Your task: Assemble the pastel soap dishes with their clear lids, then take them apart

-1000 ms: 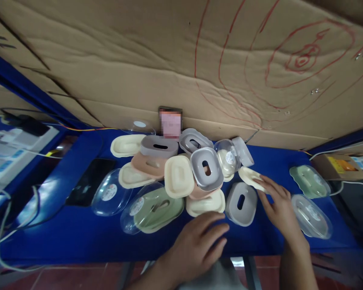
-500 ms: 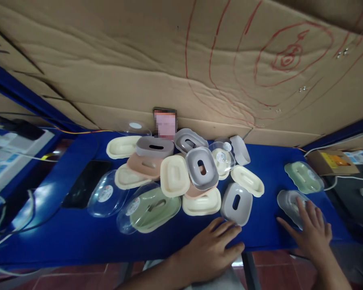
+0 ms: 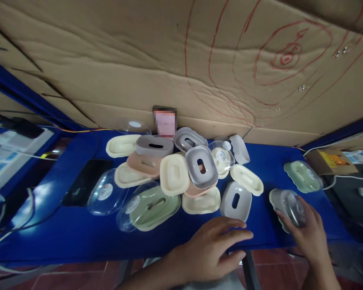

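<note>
In the head view my right hand point(image 3: 310, 229) grips a grey plastic box with a clear lid point(image 3: 286, 205); its thumb lies on the near left side and the other fingers wrap the right side. The box is tilted, with a pale wavy rim showing at its left. My left hand point(image 3: 218, 245) hovers over the table's front edge, fingers apart, holding nothing. Nearest to it is a grey slotted tray point(image 3: 227, 201). Beyond lie a cream tray point(image 3: 201, 201), a grey slotted tray point(image 3: 193, 169) on top of others, and a green tray point(image 3: 157, 213) partly under a clear lid point(image 3: 130, 215).
A green lidded box point(image 3: 304, 177) sits at the right, near a cardboard box point(image 3: 320, 163). At the left are a clear lid point(image 3: 104, 201) and a black phone-like slab point(image 3: 83, 183). A phone with a blurred screen point(image 3: 165, 124) leans on the cardboard wall point(image 3: 124, 60).
My right hand has closed on the clear-lidded box and tipped it, shifting it slightly left. My left hand has moved a little to the right, its fingers stretching out more.
</note>
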The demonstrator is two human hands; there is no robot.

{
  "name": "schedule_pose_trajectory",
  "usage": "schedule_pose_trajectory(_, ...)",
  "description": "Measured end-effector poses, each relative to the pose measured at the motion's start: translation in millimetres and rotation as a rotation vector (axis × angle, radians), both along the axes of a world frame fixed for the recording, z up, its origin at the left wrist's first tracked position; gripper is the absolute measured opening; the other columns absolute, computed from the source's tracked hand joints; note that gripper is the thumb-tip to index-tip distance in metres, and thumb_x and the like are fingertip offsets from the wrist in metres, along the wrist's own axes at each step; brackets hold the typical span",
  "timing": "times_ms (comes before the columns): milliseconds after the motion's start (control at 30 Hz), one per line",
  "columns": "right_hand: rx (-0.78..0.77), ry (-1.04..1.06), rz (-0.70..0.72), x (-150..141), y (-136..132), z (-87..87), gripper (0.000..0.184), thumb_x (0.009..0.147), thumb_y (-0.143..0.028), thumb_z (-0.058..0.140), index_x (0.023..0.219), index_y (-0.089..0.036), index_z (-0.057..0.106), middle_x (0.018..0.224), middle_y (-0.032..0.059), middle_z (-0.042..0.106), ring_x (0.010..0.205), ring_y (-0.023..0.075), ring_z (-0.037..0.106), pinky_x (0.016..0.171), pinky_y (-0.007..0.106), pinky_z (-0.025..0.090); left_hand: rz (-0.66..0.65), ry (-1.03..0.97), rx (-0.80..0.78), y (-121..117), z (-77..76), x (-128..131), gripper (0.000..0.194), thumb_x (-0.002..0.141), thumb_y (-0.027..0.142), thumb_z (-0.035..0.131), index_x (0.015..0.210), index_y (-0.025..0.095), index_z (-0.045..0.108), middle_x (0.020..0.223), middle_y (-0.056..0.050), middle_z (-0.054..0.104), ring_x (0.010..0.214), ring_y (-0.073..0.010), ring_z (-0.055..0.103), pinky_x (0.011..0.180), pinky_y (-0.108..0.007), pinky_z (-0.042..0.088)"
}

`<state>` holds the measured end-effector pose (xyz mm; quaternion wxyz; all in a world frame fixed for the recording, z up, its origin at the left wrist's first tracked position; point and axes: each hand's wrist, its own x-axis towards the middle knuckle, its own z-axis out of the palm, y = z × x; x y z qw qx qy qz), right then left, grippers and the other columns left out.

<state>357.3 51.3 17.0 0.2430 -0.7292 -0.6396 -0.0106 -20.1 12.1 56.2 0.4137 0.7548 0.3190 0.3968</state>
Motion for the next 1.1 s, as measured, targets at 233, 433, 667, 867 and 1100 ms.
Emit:
schedule_pose_trajectory(233, 0.044, 0.571, 0.385, -142, -17, 36.0, 0.087, 0.091, -0.078, 0.061, 0.165, -0.038, 0.039, 0.163, 0.0143, 0.048, 0.146, 0.05, 0.051, 0.108, 0.075, 0.053, 0.137, -0.365, -0.245, 19, 1.7, 4, 0.104, 0.085, 0.044, 0.089, 0.168, 0.041, 0.028, 0.176, -0.011, 0.03, 0.158, -0.0412, 0.037, 0.118, -0.06, 0.052)
schedule_pose_trajectory(433, -0.024, 0.725, 0.712, -198, 32, 49.9, 0.086, 0.095, -0.082, 0.05, 0.166, -0.036, 0.037, 0.163, 0.014, 0.05, 0.141, 0.0413, 0.059, 0.103, 0.058, 0.061, 0.317, -0.661, -0.361, 16, -4.1, -4, 0.102, 0.09, 0.059, 0.079, 0.169, 0.042, 0.016, 0.168, -0.013, 0.043, 0.148, -0.0379, 0.053, 0.116, -0.059, 0.052)
schedule_pose_trajectory(667, 0.06, 0.273, 0.5, -204, 173, 52.8, 0.087, 0.095, -0.069, 0.065, 0.164, -0.023, 0.04, 0.168, 0.0213, 0.039, 0.158, 0.0388, 0.035, 0.126, 0.067, 0.032, 0.427, -0.747, -0.416, 4, -5.9, -13, 0.103, 0.091, 0.064, 0.075, 0.168, 0.039, 0.011, 0.168, -0.016, 0.041, 0.143, -0.0369, 0.056, 0.111, -0.052, 0.054)
schedule_pose_trajectory(867, -0.043, 0.374, 1.031, -221, 99, 83.4, 0.069, 0.104, -0.062, 0.057, 0.165, -0.033, 0.042, 0.17, 0.0098, 0.043, 0.158, 0.0322, 0.039, 0.128, 0.053, 0.037, 0.48, -0.835, -0.44, 10, 2.1, -17, 0.11, 0.088, 0.046, 0.085, 0.168, 0.041, 0.01, 0.17, -0.014, 0.039, 0.152, -0.0373, 0.048, 0.119, -0.052, 0.048)
schedule_pose_trajectory(1100, -0.251, 0.695, 0.961, -208, 33, 81.7, 0.033, 0.108, -0.035, 0.057, 0.138, -0.03, 0.072, 0.118, 0.0043, 0.08, 0.102, 0.0254, 0.078, 0.088, 0.034, 0.064, 0.462, -0.778, -0.3, 18, 2.5, -15, 0.106, 0.089, 0.041, 0.085, 0.169, 0.039, 0.015, 0.167, -0.014, 0.044, 0.149, -0.0377, 0.051, 0.12, -0.053, 0.049)
